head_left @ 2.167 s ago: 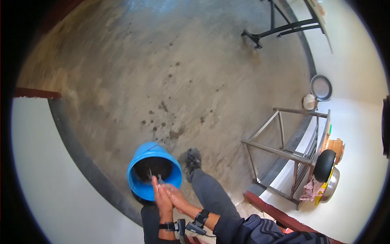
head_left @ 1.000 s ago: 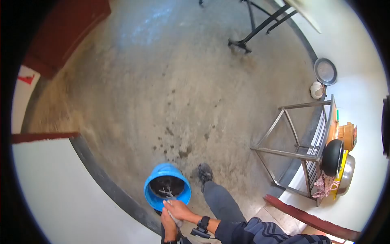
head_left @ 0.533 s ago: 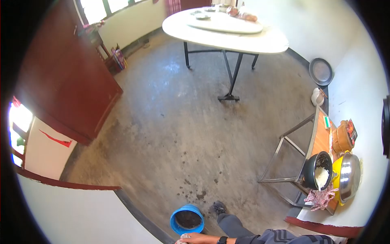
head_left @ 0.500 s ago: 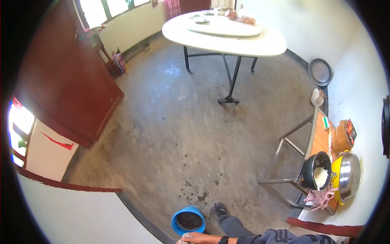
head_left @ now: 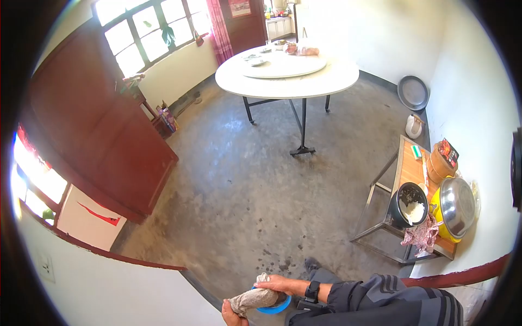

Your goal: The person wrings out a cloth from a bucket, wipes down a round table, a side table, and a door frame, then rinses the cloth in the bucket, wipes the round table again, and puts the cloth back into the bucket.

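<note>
A wet, greyish-beige cloth (head_left: 251, 301) is stretched and bunched between my two hands, low in the view. My left hand (head_left: 232, 314) is closed on its lower left end. My right hand (head_left: 276, 284), with a black strap at the wrist, grips the upper right end. Beneath the cloth stands the blue bucket (head_left: 276, 309), mostly hidden by the cloth and my right arm; only part of its rim shows.
A round white table (head_left: 288, 87) stands ahead. On the right, a metal-framed stand (head_left: 409, 168) bears a black pot (head_left: 409, 205) with white food, a yellow basin and a steel bowl. A red-brown door (head_left: 109, 130) is at left. Dark wet spots mark the floor.
The view has tilted up from the floor to the room. My hands, earlier together at the bucket with water running off them, are now raised and apart with the cloth between them.
</note>
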Motion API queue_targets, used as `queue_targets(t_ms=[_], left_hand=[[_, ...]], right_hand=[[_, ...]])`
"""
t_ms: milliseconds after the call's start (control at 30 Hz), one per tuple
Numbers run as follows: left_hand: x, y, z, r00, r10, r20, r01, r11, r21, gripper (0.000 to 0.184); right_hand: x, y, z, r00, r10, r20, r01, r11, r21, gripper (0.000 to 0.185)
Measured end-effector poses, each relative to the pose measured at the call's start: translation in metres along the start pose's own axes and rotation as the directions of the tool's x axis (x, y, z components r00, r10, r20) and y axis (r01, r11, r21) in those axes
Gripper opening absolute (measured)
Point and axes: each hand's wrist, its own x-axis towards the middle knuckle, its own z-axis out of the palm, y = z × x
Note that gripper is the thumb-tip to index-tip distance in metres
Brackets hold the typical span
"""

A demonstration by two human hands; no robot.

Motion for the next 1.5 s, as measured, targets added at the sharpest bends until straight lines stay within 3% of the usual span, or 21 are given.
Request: queue_targets(t_ms=[100,167,200,300,333,400,433,467,567,600,700,733,767,833,867,900,1067,1167,1300,1400,1500], left_hand=[[0.006,0.034,0.050,0.994,-0.091,-0.066,0.074,0.973,-0.218,0.033],[0.020,0.045,0.070,0.983,-0.069,0.173,0.134,0.907,-0.400,0.035],[0.029,0.049,0.082,0.959,-0.040,0.282,0.177,0.860,-0.479,0.036],[0.070,0.049,0.127,0.912,0.059,0.407,0.055,0.963,-0.264,0.039],[0.081,0.044,0.152,0.975,0.071,0.210,-0.052,0.994,-0.094,0.043],[0.119,0.034,0.186,0.972,0.150,0.180,-0.143,0.988,-0.050,0.025],[0.133,0.029,0.203,0.970,0.180,0.164,-0.178,0.984,-0.031,0.027],[0.149,0.025,0.221,0.980,0.154,0.129,-0.144,0.986,-0.085,0.020],[0.169,0.033,0.291,0.969,0.112,0.219,-0.136,0.986,0.096,0.019],[0.172,0.037,0.310,0.956,0.063,0.286,-0.115,0.979,0.166,0.017],[0.175,0.048,0.367,0.830,-0.021,0.557,-0.241,0.887,0.393,0.018],[0.176,0.057,0.383,0.802,-0.085,0.592,-0.266,0.836,0.481,0.019],[0.185,0.060,0.391,0.803,-0.074,0.592,-0.287,0.822,0.492,0.022],[0.208,0.063,0.400,0.807,-0.060,0.587,-0.313,0.799,0.513,0.029],[0.219,0.067,0.407,0.870,0.006,0.493,-0.196,0.921,0.335,0.019],[0.235,0.070,0.415,0.868,0.090,0.488,-0.215,0.954,0.207,0.019],[0.302,0.088,0.474,0.874,0.205,0.441,-0.226,0.974,-0.004,0.017],[0.334,0.114,0.520,0.852,0.231,0.470,-0.178,0.972,-0.154,0.015],[0.386,0.160,0.569,0.841,0.217,0.495,-0.120,0.968,-0.220,0.016],[0.420,0.190,0.605,0.827,0.289,0.482,-0.177,0.948,-0.265,0.015],[0.442,0.207,0.635,0.798,0.283,0.531,-0.195,0.956,-0.217,0.014]], right_hand=[[0.002,-0.037,-0.002,0.999,-0.018,-0.047,0.019,1.000,0.004,0.054],[0.020,-0.046,-0.022,0.991,-0.084,-0.108,0.090,0.995,0.047,0.065],[0.019,-0.056,-0.036,0.994,-0.111,0.014,0.109,0.989,0.102,0.077],[0.036,-0.071,-0.073,0.987,-0.123,0.101,0.115,0.990,0.081,0.072],[0.037,-0.081,-0.084,0.980,-0.120,0.156,0.109,0.991,0.077,0.069],[0.047,-0.112,-0.107,0.984,-0.021,0.179,0.023,1.000,-0.012,0.069],[0.047,-0.125,-0.120,0.983,0.039,0.182,-0.029,0.998,-0.057,0.069],[0.047,-0.132,-0.140,0.979,0.000,0.204,-0.001,1.000,0.003,0.074],[0.042,-0.180,-0.188,0.991,0.048,0.123,-0.084,0.948,0.308,0.076],[0.050,-0.194,-0.202,0.986,0.140,0.085,-0.163,0.903,0.397,0.075],[0.055,-0.237,-0.238,0.972,-0.115,0.206,-0.038,0.787,0.615,0.069],[0.061,-0.248,-0.250,0.942,-0.282,0.185,0.083,0.726,0.683,0.064],[0.040,-0.278,-0.255,0.947,-0.287,0.143,0.085,0.655,0.751,0.058],[0.035,-0.306,-0.281,0.940,-0.337,-0.047,0.265,0.640,0.721,0.050],[0.030,-0.320,-0.296,0.931,-0.348,-0.112,0.316,0.614,0.723,0.048],[0.023,-0.338,-0.312,0.917,-0.359,-0.176,0.368,0.589,0.719,0.045],[0.015,-0.404,-0.359,0.809,-0.362,-0.463,0.587,0.472,0.658,0.045],[0.016,-0.454,-0.353,0.767,-0.429,-0.476,0.635,0.404,0.659,0.042],[0.074,-0.451,-0.399,0.821,-0.373,-0.433,0.568,0.618,0.543,0.043],[0.078,-0.484,-0.385,0.789,-0.499,-0.359,0.614,0.611,0.501,0.043],[0.083,-0.503,-0.388,0.899,-0.329,-0.290,0.429,0.796,0.426,0.047]])
